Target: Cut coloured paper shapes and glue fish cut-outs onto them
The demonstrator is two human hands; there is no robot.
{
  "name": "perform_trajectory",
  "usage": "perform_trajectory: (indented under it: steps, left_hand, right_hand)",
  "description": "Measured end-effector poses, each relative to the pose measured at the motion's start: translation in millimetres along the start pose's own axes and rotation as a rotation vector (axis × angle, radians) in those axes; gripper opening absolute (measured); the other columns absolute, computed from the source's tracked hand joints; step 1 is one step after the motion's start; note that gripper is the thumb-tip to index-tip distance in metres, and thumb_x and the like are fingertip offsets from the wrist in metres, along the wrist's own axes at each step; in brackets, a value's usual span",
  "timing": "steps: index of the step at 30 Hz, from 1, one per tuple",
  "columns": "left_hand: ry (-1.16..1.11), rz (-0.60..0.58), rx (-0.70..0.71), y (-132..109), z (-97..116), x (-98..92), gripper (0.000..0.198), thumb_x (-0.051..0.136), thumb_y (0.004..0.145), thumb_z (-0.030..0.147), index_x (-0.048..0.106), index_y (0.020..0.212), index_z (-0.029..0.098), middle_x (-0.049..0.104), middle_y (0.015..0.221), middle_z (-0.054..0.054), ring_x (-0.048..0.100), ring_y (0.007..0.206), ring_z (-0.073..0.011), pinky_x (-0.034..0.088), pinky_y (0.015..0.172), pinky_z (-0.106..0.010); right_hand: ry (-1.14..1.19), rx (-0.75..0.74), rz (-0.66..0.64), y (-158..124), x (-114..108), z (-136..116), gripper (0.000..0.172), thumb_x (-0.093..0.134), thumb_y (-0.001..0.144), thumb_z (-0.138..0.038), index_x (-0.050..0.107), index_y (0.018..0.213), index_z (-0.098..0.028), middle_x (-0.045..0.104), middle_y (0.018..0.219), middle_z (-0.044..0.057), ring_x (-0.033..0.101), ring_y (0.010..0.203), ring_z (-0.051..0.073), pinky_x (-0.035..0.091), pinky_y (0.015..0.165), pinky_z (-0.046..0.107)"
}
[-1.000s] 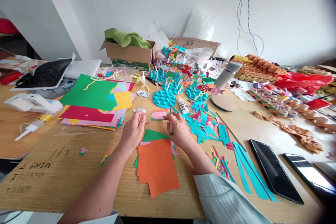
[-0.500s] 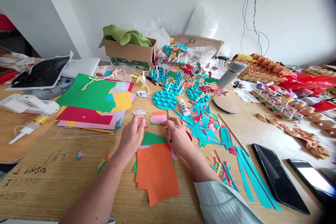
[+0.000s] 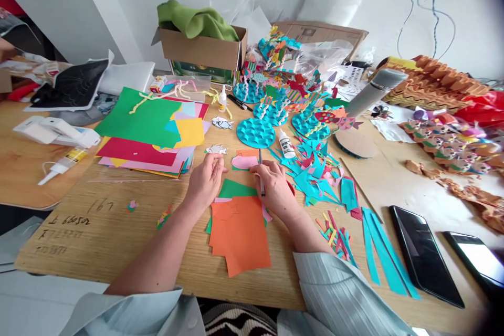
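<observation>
- Pen work near loose paper seems best done with a light, steady grip, so that the pen (image 3: 262, 186) marks only where it is meant to.
- The left hand (image 3: 205, 181) would serve well flat on the orange sheet (image 3: 242, 241), since the sheets under it fan out unevenly and could slip.
- The right sleeve (image 3: 331, 273) is best lifted clear of the paper strips (image 3: 334, 239), which it could drag along.
- The right fingers are clamped on the pen, which slants through them with both ends showing.
- The left fingers are loosely bent, with nothing visible in them; whether thumb and forefinger meet, one cannot tell.
- The orange sheet, a faint fish outline near its top left corner, lies between the forearms, nearer the person than either hand's fingertips.
- The pink piece (image 3: 244, 163) lies just beyond, between the two hands' fingertips.
</observation>
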State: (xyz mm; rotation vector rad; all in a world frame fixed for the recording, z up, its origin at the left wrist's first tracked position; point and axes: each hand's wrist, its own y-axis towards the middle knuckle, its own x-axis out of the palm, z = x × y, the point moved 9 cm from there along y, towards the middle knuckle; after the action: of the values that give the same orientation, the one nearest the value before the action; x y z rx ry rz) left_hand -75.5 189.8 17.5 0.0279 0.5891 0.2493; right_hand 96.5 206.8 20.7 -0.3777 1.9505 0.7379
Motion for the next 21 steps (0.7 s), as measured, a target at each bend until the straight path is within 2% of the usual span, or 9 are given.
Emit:
perform_trajectory:
  steps: [10,15,21]
  left_hand:
    - [-0.032,-0.009,-0.004,0.8,-4.5,2.6,0.025,0.038,0.092,0.041,0.053,0.103,0.024,0.075,0.08,-0.002,0.071,0.081,-0.0207,0.051,0.078,-0.032]
    - [-0.023,0.001,-0.011,0.9,-5.0,2.4,0.025,0.038,0.092,0.042,0.053,0.101,0.024,0.074,0.078,-0.002,0.071,0.077,-0.0205,0.05,0.076,-0.032]
    - [-0.033,-0.004,0.0,1.1,-5.1,4.0,0.025,0.041,0.092,0.042,0.054,0.101,0.024,0.074,0.076,-0.003,0.07,0.079,-0.0209,0.05,0.076,-0.032]
  right_hand:
    - [0.008,-0.011,0.011,-0.9,-2.8,-0.1,0.033,0.047,0.077,-0.002,0.057,0.104,-0.019,0.065,0.101,0.011,0.05,0.11,0.028,0.037,0.09,0.043]
    - [0.012,0.018,0.033,-0.3,-5.7,2.0,0.029,0.044,0.082,-0.004,0.057,0.103,-0.018,0.065,0.098,0.012,0.05,0.111,0.029,0.038,0.09,0.043]
    - [0.042,-0.001,-0.004,-1.7,0.6,2.8,0.037,0.046,0.076,-0.001,0.056,0.106,-0.02,0.067,0.099,0.01,0.049,0.114,0.029,0.035,0.095,0.046]
